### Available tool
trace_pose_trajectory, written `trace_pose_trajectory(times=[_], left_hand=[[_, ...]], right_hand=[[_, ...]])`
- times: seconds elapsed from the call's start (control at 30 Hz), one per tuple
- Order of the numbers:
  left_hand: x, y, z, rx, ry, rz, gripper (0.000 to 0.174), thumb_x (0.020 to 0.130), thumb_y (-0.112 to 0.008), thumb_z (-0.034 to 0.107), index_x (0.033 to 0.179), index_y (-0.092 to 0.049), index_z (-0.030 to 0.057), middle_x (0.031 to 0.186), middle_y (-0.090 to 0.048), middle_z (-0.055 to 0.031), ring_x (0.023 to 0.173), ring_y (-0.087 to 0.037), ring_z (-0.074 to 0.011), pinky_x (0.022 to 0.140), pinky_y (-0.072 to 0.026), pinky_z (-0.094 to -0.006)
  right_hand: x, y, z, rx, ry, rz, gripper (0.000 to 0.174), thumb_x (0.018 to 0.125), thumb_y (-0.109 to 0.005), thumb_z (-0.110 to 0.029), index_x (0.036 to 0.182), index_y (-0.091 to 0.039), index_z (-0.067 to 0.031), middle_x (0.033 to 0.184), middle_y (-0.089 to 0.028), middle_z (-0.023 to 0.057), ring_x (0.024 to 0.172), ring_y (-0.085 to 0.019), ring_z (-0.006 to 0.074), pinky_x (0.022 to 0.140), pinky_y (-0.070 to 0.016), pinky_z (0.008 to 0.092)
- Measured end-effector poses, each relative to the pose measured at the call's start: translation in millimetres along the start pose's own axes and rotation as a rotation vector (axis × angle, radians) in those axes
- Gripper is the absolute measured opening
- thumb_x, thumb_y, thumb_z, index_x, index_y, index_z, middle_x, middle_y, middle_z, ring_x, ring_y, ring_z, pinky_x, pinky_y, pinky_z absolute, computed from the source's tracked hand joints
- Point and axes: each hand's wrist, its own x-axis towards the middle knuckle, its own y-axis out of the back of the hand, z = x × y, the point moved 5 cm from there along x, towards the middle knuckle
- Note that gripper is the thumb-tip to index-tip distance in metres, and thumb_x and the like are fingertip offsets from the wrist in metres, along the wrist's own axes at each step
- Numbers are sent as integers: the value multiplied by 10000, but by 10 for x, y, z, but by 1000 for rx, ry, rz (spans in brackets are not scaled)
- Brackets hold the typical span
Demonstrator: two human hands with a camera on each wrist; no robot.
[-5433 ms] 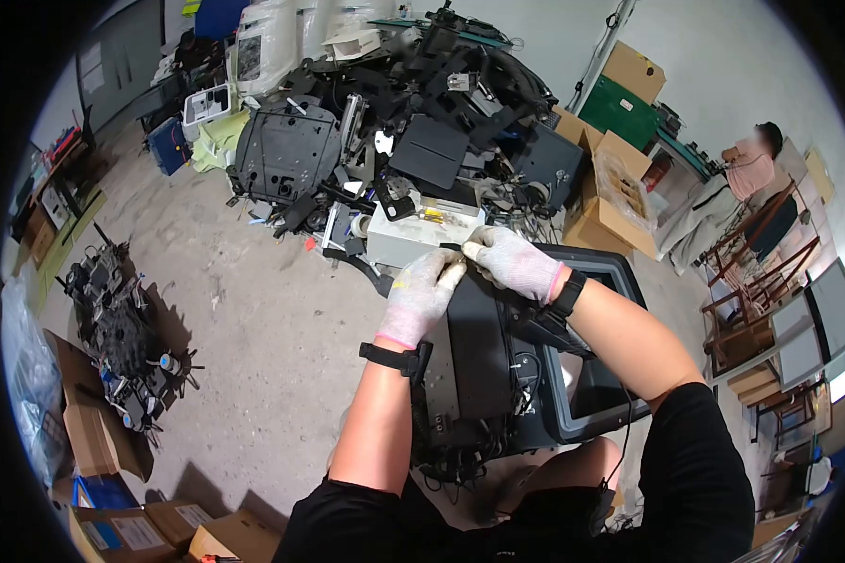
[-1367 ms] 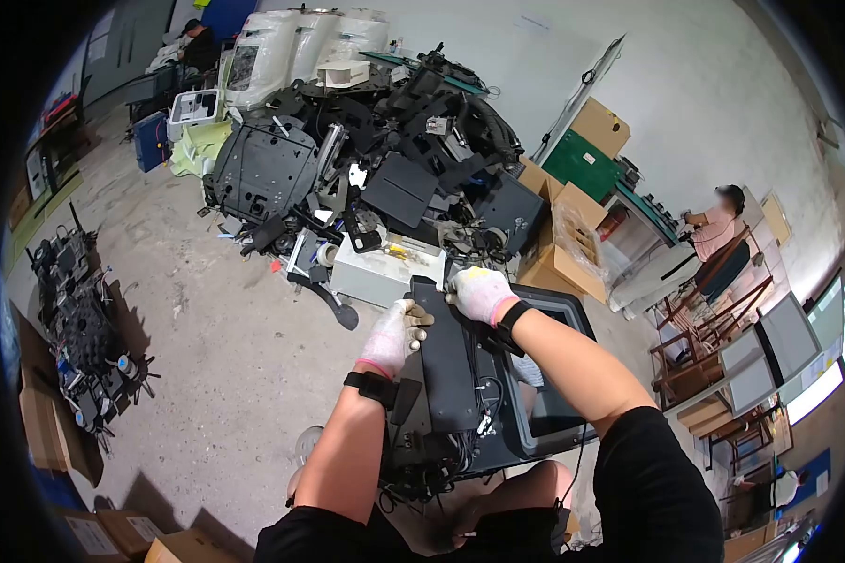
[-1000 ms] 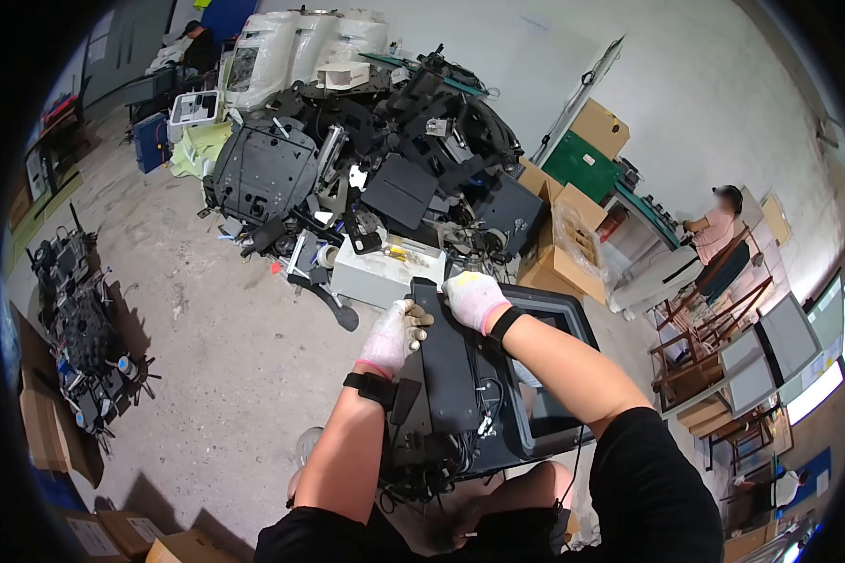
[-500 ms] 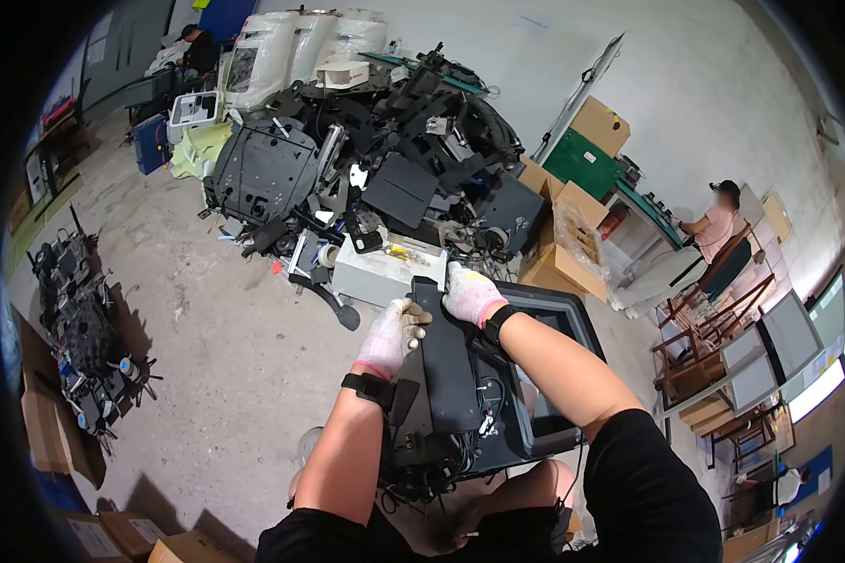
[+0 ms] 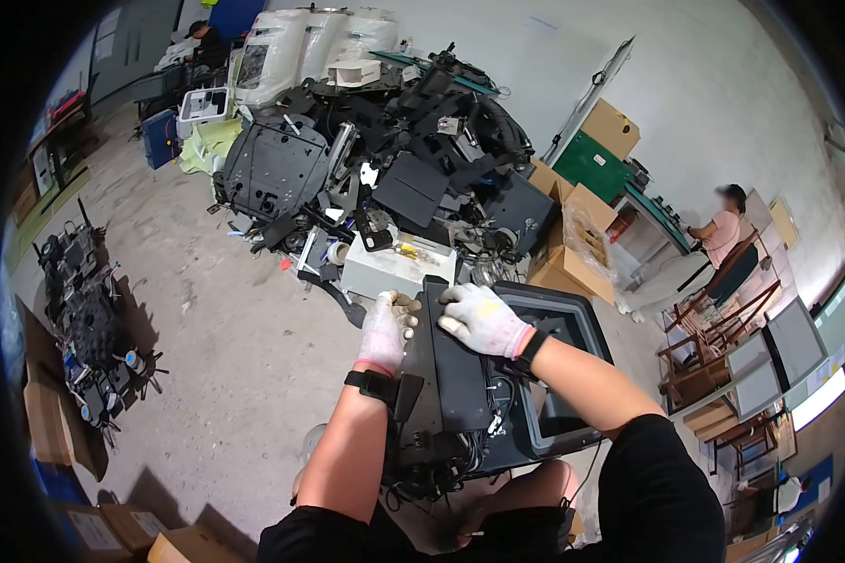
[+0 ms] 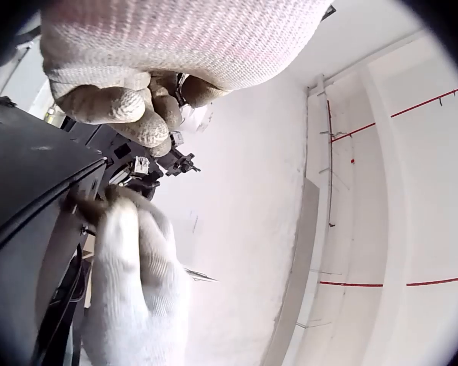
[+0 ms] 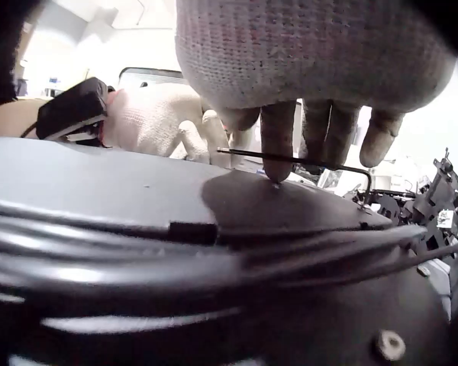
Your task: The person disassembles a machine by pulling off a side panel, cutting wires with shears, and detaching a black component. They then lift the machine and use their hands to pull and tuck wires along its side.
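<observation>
A long black panel [image 5: 462,389] with cables beside it lies in front of me. My right hand [image 5: 483,321], in a whitish knit glove, is spread over its far part. In the right wrist view a black L-shaped hex key [image 7: 244,154] stands with its short leg down at the panel's far end. Its long arm crosses my right fingers [image 7: 278,141], which hang fairly straight against it. My gloved left hand [image 5: 385,330] rests along the panel's left edge, its fingers [image 6: 107,104] loosely curled with nothing clearly held. A pale fastener [image 7: 391,345] shows low in the right wrist view.
Beyond the panel stands a white box [image 5: 371,278] with small parts on top, before a heap of black machine parts [image 5: 282,169]. A dark hollow frame [image 5: 599,347] lies to the right. Cardboard boxes [image 5: 582,267] and a seated person [image 5: 723,235] are farther right.
My right hand has drawn back from the panel's far end and spread its fingers, showing more of its back. My left hand keeps its place by the left edge. The head view has shifted slightly.
</observation>
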Motion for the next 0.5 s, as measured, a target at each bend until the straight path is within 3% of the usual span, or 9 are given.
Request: trace_pose_trajectory(times=[0.13, 0.2, 0.27, 0.3, 0.5], left_hand=[[-33, -6, -4, -4, -13, -19, 297, 1043, -496, 356, 963, -598, 88, 843, -693, -85, 591, -584, -163, 483, -433, -277], [-21, 11, -13, -5, -1, -35, 298, 1042, -500, 355, 963, -595, 84, 862, -694, -94, 602, -581, -158, 494, -433, -274], [-69, -22, 7, 2, 2, -36, 293, 1042, -501, 350, 966, -590, 81, 869, -691, -97, 606, -578, -156, 495, -431, -272], [-95, -32, 16, 5, 3, -38, 289, 1042, -502, 345, 969, -586, 79, 877, -688, -101, 611, -576, -154, 497, -430, -271], [-104, -27, 60, -35, 8, -41, 272, 1047, -494, 331, 990, -559, 73, 889, -670, -100, 626, -572, -154, 499, -425, -273]], right_hand=[[-119, -34, 219, 8, -63, 51, 325, 991, -607, -297, 974, -721, 7, 1181, -654, 176, 1151, -604, 368, 1011, -482, 461], [-111, -14, 270, -13, -37, 93, 259, 962, -637, -253, 978, -707, -4, 1167, -653, 192, 1110, -624, 383, 985, -503, 464], [-106, 6, 339, -11, -259, -77, 201, 919, -666, -193, 1030, -679, -26, 1157, -648, 204, 1073, -639, 400, 938, -525, 466], [-113, 51, 337, -31, -298, -72, 220, 881, -673, -130, 1086, -648, -55, 1106, -661, 209, 1030, -656, 407, 898, -538, 473], [-51, -34, 458, -179, -325, -137, 206, 902, -577, -84, 1098, -624, -46, 1022, -689, 202, 990, -679, 384, 859, -546, 465]])
